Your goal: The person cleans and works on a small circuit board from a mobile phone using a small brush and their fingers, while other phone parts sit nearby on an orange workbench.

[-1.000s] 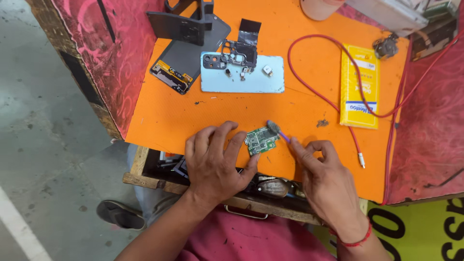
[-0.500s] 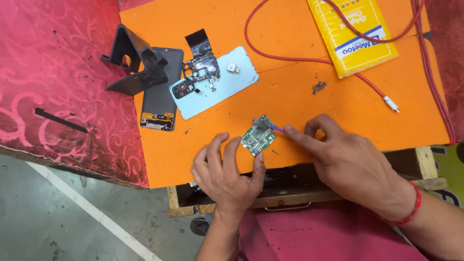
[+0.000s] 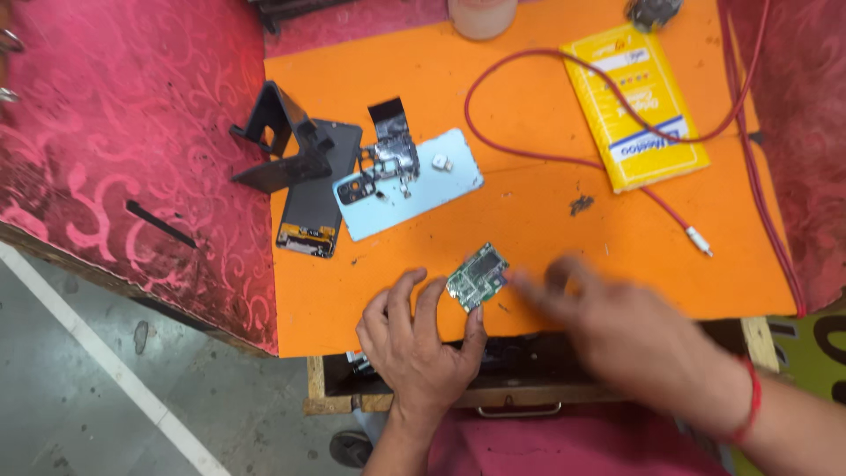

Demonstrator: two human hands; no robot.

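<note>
While the orange mat [image 3: 529, 176] takes up most of the bench, the action is down at its 6 o'clock edge. A small green circuit board [image 3: 477, 277] sits there, tilted, pinched by the left hand [image 3: 419, 339]: thumb at the board's lower edge, fingers closed up against its left side, so that hand is clamped on the board, and its heel hangs over the open wooden drawer [image 3: 529, 375] under the mat.

The right hand [image 3: 634, 339] is just at 3 o'clock of the board and really smeared by motion blur. Can't tell whether its fingers are together or apart, or whether it has anything in them. It wears a red thread band [image 3: 752, 398] on the wrist.

Rest of the mat, going around from the board:
- 11 o'clock: a pale blue phone back cover [image 3: 410, 185] lying flat, with a metal frame piece [image 3: 388, 159] on top of it
- just left of that, touching it: a dark phone screen [image 3: 317, 189], with a black stand [image 3: 282, 141] resting partly on it
- 1 o'clock: a yellow packet [image 3: 634, 106], well apart from the board
- a red cable [image 3: 520, 145] loops across the packet; its white plug end [image 3: 699, 240] is at 2 o'clock

A pink patterned cloth [image 3: 132, 132] covers the bench at 9 o'clock.
</note>
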